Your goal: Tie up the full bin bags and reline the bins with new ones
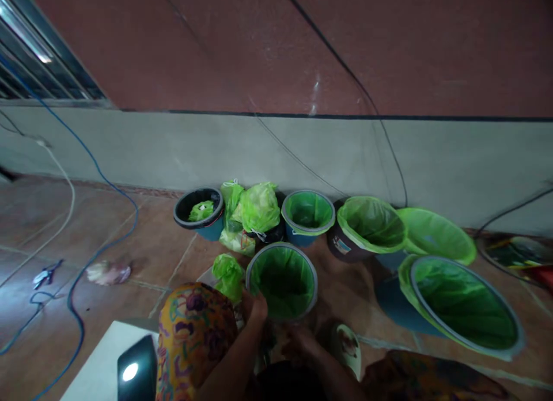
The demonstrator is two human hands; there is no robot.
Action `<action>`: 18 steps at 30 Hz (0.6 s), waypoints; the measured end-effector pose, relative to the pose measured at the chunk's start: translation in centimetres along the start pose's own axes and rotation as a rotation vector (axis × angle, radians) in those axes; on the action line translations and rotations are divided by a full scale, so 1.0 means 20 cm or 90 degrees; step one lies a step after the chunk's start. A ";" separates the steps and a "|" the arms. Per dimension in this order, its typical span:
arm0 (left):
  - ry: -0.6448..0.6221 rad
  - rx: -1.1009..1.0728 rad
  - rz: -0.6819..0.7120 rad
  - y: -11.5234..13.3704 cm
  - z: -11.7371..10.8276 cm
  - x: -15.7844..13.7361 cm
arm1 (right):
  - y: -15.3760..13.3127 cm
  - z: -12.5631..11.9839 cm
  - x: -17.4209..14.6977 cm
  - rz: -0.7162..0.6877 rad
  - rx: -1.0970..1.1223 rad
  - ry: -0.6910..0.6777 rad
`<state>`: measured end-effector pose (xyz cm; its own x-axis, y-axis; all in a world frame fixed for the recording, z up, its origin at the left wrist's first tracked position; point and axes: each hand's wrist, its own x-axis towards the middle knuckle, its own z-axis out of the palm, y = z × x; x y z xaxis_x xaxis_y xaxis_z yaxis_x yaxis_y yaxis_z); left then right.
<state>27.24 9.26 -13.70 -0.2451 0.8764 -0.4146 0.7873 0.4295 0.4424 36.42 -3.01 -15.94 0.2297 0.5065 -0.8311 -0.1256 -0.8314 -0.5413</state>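
Between my knees a bin [316,288] with a grey rim stands, lined with a green plastic bag [280,280] folded inside it. My left hand [256,309] is at the lower left of the rim, its fingers closed against the bin's edge. A crumpled light-green plastic bag [228,276] lies just beyond that hand. My right hand [298,340] is low in front of the same bin, near its bottom rim. It is dark and smeared, so its fingers do not show clearly.
Several green-lined bins, including a large tilted one [466,303], stand to the right. By the wall are tied green bags [259,206] and a black-lined bin [199,208]. A blue cable [106,248], keys [45,276] and a phone [137,366] are at left.
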 end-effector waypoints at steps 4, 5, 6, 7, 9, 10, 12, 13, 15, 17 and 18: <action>0.006 -0.017 -0.031 0.05 -0.01 0.08 | -0.13 -0.14 -0.06 -0.176 -0.334 0.073; 0.009 -0.021 -0.036 0.07 -0.01 0.09 | -0.20 -0.19 -0.06 -0.192 -0.396 0.146; 0.012 -0.022 -0.035 0.08 0.00 0.10 | -0.28 -0.25 -0.06 -0.214 -0.431 0.204; 0.017 -0.017 -0.029 0.09 0.01 0.11 | -0.37 -0.30 -0.05 -0.241 -0.449 0.254; 0.027 0.002 -0.012 0.09 0.03 0.11 | -0.54 -0.37 0.01 -0.311 -0.491 0.355; 0.033 0.014 -0.002 0.08 0.04 0.12 | -0.61 -0.39 0.05 -0.347 -0.516 0.375; 0.035 0.041 0.016 0.05 0.07 0.12 | -0.69 -0.42 0.16 -0.375 -0.549 0.378; 0.034 0.052 0.021 0.03 0.08 0.13 | -0.71 -0.43 0.21 -0.371 -0.557 0.360; 0.038 0.074 0.033 0.00 0.11 0.15 | -0.69 -0.44 0.33 -0.332 -0.558 0.321; 0.047 0.097 0.041 -0.03 0.13 0.17 | -0.64 -0.44 0.42 -0.294 -0.556 0.293; 0.049 0.107 0.043 -0.04 0.14 0.18 | -0.62 -0.44 0.45 -0.281 -0.555 0.289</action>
<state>27.43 11.43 -17.79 -0.2261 0.9187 -0.3237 0.8854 0.3325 0.3250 48.53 9.78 -15.62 0.4457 0.8188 -0.3619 0.7462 -0.5632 -0.3551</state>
